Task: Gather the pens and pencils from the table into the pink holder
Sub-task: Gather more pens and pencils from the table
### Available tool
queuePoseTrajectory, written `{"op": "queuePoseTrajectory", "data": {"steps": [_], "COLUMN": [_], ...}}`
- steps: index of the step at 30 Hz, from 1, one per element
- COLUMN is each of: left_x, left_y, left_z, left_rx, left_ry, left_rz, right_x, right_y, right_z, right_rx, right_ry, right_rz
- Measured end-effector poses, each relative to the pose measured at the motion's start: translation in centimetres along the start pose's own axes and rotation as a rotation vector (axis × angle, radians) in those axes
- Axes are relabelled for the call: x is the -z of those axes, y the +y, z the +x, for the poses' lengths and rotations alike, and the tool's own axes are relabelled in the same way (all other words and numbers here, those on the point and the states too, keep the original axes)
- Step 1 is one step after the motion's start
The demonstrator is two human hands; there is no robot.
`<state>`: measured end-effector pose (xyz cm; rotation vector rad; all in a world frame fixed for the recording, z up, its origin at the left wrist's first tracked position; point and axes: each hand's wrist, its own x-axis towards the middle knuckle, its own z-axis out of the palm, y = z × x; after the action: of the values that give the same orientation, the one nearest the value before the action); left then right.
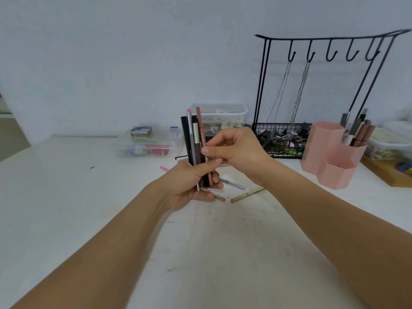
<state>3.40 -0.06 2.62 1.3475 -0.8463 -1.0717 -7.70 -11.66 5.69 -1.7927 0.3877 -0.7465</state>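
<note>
A home dressing table: black jewellery stand (321, 90) with hanging chains (298, 97), clear boxes (149, 143) of makeup sponges.

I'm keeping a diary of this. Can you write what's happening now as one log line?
left hand: holds pen bundle upright | right hand: pinching bundle | pink holder: right, apart | table: pens left

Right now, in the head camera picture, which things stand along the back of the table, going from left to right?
Low clear box → bundle of pens held upright in the left hand, with the right hand on it → black wire rack → pink holder → wooden tray.
</note>
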Motion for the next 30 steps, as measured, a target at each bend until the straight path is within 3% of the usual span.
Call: {"op": "queuePoseTrajectory", "data": {"steps": [5,9,13,20,22,25,28,30], "left_x": [0.3,1.8,2.3,1.8,1.2,0.6,0.0,-0.5], "left_y": [0.3,0.7,0.9,0.6,0.3,0.1,0.0,-0.1], "left_z": [0.8,1.5,1.4,1.2,1.2,1.2,1.1,1.0], "left_rx": [-0.071,-0.085,-0.064,0.002,0.025,0.033,0.003,-0.024], "left_ry": [0.255,0.444,0.475,0.434,0.407,0.362,0.292,0.260], "left_rz": [-0.062,-0.150,-0.182,-0.158,-0.168,-0.162,-0.145,-0.136], "right_x": [0.6,1.4,1.0,0.7,1.1,1.9,1.8,1.3], "right_y": [0.4,1.6,2.2,2.6,2.2,1.0,-0.5,-1.1], "right_z": [0.3,0.5,0.2,0.3,0.4,0.6,0.6,0.4], "right_rx": [-0.076,-0.115,-0.217,-0.297,-0.311,-0.319,-0.267,-0.199], "right_ry": [0.055,-0.054,-0.204,-0.211,-0.163,-0.079,-0.093,-0.089], "right_rz": [-0.085,-0.574,-0.769,-0.777,-0.691,-0.305,0.059,0.142]}}
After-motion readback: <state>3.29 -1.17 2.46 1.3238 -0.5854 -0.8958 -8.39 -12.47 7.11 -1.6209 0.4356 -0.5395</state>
